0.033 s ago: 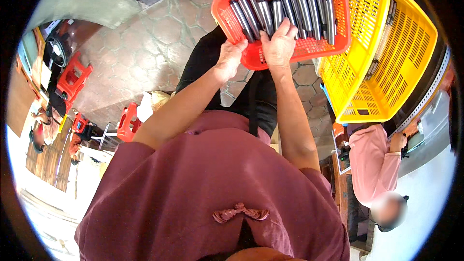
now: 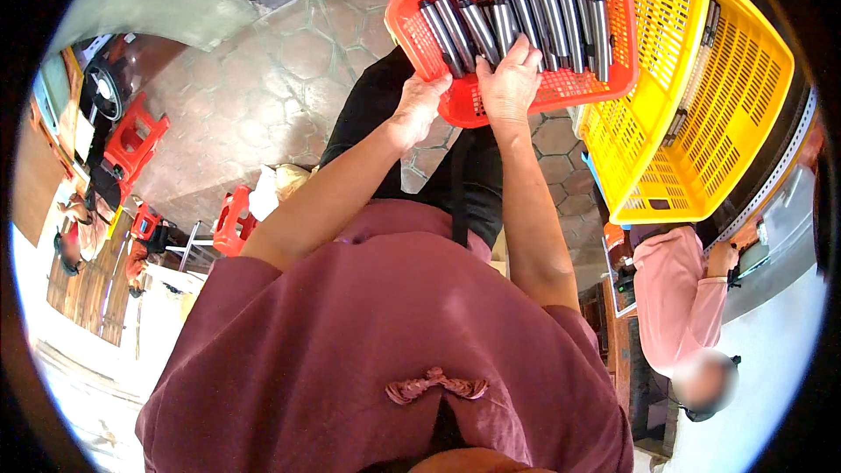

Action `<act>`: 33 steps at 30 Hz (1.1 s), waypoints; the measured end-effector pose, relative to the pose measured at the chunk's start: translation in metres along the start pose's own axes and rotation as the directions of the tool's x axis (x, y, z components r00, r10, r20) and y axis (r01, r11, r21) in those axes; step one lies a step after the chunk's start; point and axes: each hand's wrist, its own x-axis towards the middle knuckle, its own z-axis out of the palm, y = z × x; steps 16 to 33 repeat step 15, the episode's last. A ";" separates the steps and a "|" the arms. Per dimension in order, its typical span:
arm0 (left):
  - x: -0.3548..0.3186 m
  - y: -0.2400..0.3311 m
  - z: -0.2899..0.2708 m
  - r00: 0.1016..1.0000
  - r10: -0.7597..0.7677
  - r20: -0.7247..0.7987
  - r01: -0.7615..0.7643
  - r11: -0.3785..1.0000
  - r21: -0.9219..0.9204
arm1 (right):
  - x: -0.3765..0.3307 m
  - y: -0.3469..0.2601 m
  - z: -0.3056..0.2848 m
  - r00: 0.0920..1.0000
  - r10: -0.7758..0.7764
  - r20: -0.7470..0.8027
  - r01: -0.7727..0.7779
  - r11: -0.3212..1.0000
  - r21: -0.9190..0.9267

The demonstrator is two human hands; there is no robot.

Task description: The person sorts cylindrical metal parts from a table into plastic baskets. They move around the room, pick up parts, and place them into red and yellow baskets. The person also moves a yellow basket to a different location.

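Note:
A red plastic basket [image 2: 455,109] is in front of me, holding several silver cylinders with black ends [image 2: 571,26], laid side by side in a row. My left hand [image 2: 422,105] grips the basket's near left corner, thumb over the rim; the fingers beneath are mostly hidden. Inside the basket, my right hand [image 2: 510,81] has its thumb and fingers around the near ends of cylinders [image 2: 504,22] in the left middle of the row. How many it holds cannot be made out.
A yellow plastic crate [image 2: 644,171] stands right of the red basket, with more cylinders [image 2: 696,79] in it. Another person in a pink top [image 2: 670,289] is at the lower right. Red stools [image 2: 131,144] stand on the tiled floor [image 2: 254,96] at left.
The cylinders at the left of the row have shifted slightly, and one beside my right thumb now leans more. My right hand has moved a little to the right; my left hand keeps its grip.

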 end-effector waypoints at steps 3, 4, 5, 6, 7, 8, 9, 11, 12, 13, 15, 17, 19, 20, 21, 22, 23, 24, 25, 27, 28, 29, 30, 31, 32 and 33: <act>-0.022 0.023 -0.010 0.981 -0.196 -0.016 0.192 0.934 0.300 | 0.001 0.007 0.000 1.000 0.006 -0.017 -0.005 0.999 0.050; -0.028 0.029 -0.016 0.975 -0.214 -0.059 0.217 0.864 0.454 | 0.001 0.009 -0.003 1.000 0.013 -0.008 -0.013 0.997 0.072; -0.032 0.039 -0.022 0.971 -0.218 -0.101 0.235 0.766 0.599 | 0.003 0.012 -0.005 0.999 -0.034 -0.027 0.035 0.997 0.062; -0.037 0.045 -0.032 0.998 -0.056 -0.017 0.052 0.731 0.680 | 0.004 0.014 -0.006 1.000 -0.026 0.000 0.026 0.998 0.065; -0.041 0.050 -0.043 0.991 0.099 0.086 -0.130 0.662 0.738 | 0.005 0.015 -0.008 1.000 -0.017 0.026 0.015 0.998 0.067; -0.042 0.054 -0.048 0.950 0.238 0.201 -0.304 0.559 0.771 | 0.006 0.018 -0.010 0.999 -0.006 0.052 0.003 0.997 0.071; -0.044 0.067 -0.038 0.865 0.419 0.276 -0.447 0.392 0.804 | 0.008 0.023 -0.013 0.998 -0.051 0.040 0.045 0.990 0.135; -0.047 0.104 -0.004 0.737 0.557 0.382 -0.552 0.171 0.816 | 0.009 0.025 -0.028 0.994 0.005 0.111 -0.031 0.971 0.235; -0.029 0.116 -0.001 0.634 0.608 0.478 -0.591 -0.017 0.806 | 0.010 0.025 -0.041 0.989 0.021 0.145 -0.061 0.959 0.278; -0.015 0.129 0.003 0.546 0.639 0.543 -0.569 -0.193 0.799 | 0.007 0.022 -0.055 0.993 -0.010 0.119 -0.038 0.919 0.393; -0.002 0.161 0.011 0.552 0.626 0.551 -0.512 -0.267 0.816 | -0.011 0.004 -0.076 0.997 0.015 0.073 -0.052 0.831 0.554; -0.002 0.161 0.011 0.552 0.626 0.551 -0.512 -0.267 0.816 | -0.011 0.004 -0.076 0.997 0.015 0.073 -0.052 0.831 0.554; -0.002 0.161 0.011 0.552 0.626 0.551 -0.512 -0.267 0.816 | -0.011 0.004 -0.076 0.997 0.015 0.073 -0.052 0.831 0.554; -0.002 0.161 0.011 0.552 0.626 0.551 -0.512 -0.267 0.816 | -0.011 0.004 -0.076 0.997 0.015 0.073 -0.052 0.831 0.554; -0.002 0.161 0.011 0.552 0.626 0.551 -0.512 -0.267 0.816 | -0.011 0.004 -0.076 0.997 0.015 0.073 -0.052 0.831 0.554; -0.002 0.161 0.011 0.552 0.626 0.551 -0.512 -0.267 0.816 | -0.011 0.004 -0.076 0.997 0.015 0.073 -0.052 0.831 0.554; -0.002 0.161 0.011 0.552 0.626 0.551 -0.512 -0.267 0.816 | -0.011 0.004 -0.076 0.997 0.015 0.073 -0.052 0.831 0.554; -0.002 0.161 0.011 0.552 0.626 0.551 -0.512 -0.267 0.816 | -0.011 0.004 -0.076 0.997 0.015 0.073 -0.052 0.831 0.554; -0.002 0.161 0.011 0.552 0.626 0.551 -0.512 -0.267 0.816 | -0.011 0.004 -0.076 0.997 0.015 0.073 -0.052 0.831 0.554; -0.002 0.161 0.011 0.552 0.626 0.551 -0.512 -0.267 0.816 | -0.011 0.004 -0.076 0.997 0.015 0.073 -0.052 0.831 0.554; -0.002 0.161 0.011 0.552 0.626 0.551 -0.512 -0.267 0.816 | -0.011 0.004 -0.076 0.997 0.015 0.073 -0.052 0.831 0.554; -0.002 0.161 0.011 0.552 0.626 0.551 -0.512 -0.267 0.816 | -0.011 0.004 -0.076 0.997 0.015 0.073 -0.052 0.831 0.554; -0.002 0.161 0.011 0.552 0.626 0.551 -0.512 -0.267 0.816 | -0.011 0.004 -0.076 0.997 0.015 0.073 -0.052 0.831 0.554; -0.002 0.161 0.011 0.552 0.626 0.551 -0.512 -0.267 0.816 | -0.011 0.004 -0.076 0.997 0.015 0.073 -0.052 0.831 0.554; -0.002 0.161 0.011 0.552 0.626 0.551 -0.512 -0.267 0.816 | -0.011 0.004 -0.076 0.997 0.015 0.073 -0.052 0.831 0.554; -0.002 0.161 0.011 0.552 0.626 0.551 -0.512 -0.267 0.816 | -0.011 0.004 -0.076 0.997 0.015 0.073 -0.052 0.831 0.554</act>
